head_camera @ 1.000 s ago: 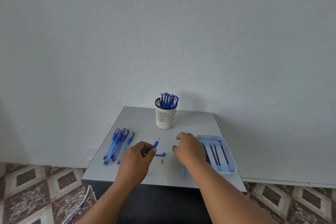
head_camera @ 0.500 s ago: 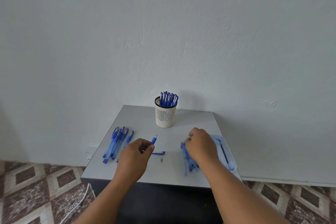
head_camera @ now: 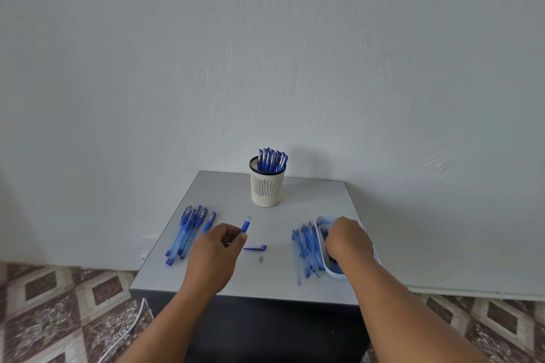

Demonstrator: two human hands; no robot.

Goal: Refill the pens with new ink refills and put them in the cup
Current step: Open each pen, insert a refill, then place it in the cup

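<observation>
Left hand (head_camera: 213, 256) grips pen barrel (head_camera: 245, 225); right hand (head_camera: 348, 240) in tray (head_camera: 322, 219) (fingers hidden).

White wall (head_camera: 265, 53), patterned tile floor (head_camera: 59, 303)

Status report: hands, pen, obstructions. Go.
Left hand holds pen barrel. Right hand in tray, grip hidden. Cap, tip loose. Cup unobstructed.

cup (head_camera: 267, 188): slotted cream plastic | table (head_camera: 312, 200): matt grey | tray (head_camera: 320, 219): glossy plastic
</observation>
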